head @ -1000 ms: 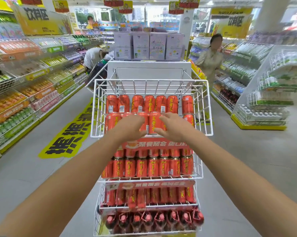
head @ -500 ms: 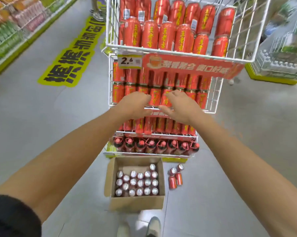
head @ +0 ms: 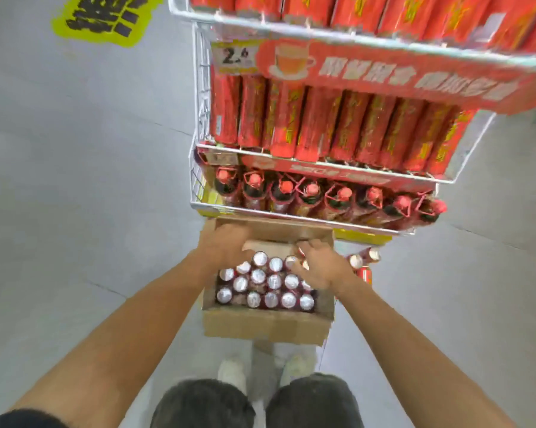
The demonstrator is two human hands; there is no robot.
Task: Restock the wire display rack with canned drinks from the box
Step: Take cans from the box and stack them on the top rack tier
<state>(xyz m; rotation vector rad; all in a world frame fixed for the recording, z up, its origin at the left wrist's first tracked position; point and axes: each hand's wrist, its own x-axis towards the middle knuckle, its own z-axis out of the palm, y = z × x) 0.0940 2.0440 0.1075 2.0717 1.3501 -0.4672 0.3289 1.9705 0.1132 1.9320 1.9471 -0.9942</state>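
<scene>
Both arms reach down, left hand (head: pixel 226 246) and right hand (head: pixel 320 264) over cans (head: pixel 274 281) in the box (head: pixel 260 326), fingers (head: pixel 310 244) curled, grip unclear.

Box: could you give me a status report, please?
Left hand, right hand in box; grips unclear. Cans fill most of it. Loose cans on floor alongside.

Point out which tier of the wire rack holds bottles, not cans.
The bottom tier, nearest the box on the floor: it holds a row of dark bottles with red caps, while the tiers above hold red cans.
</scene>
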